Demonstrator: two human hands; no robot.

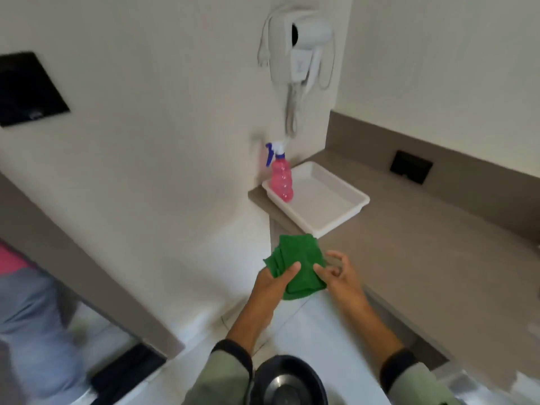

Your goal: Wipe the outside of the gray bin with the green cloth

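A folded green cloth (296, 266) is held in the air by the counter's left end. My left hand (273, 283) grips its lower left side, thumb on top. My right hand (340, 274) touches the cloth's right edge with its fingers spread and partly curled. At the bottom of the view, between my forearms, is the round dark top of a bin (287, 381) with a shiny metal centre; its sides are hidden.
On the brown counter (423, 244) stands a white tray (321, 200) holding a pink spray bottle (282, 182). A white hair dryer (301, 51) hangs on the wall above. A person (32, 317) stands at the far left. White floor tiles lie below.
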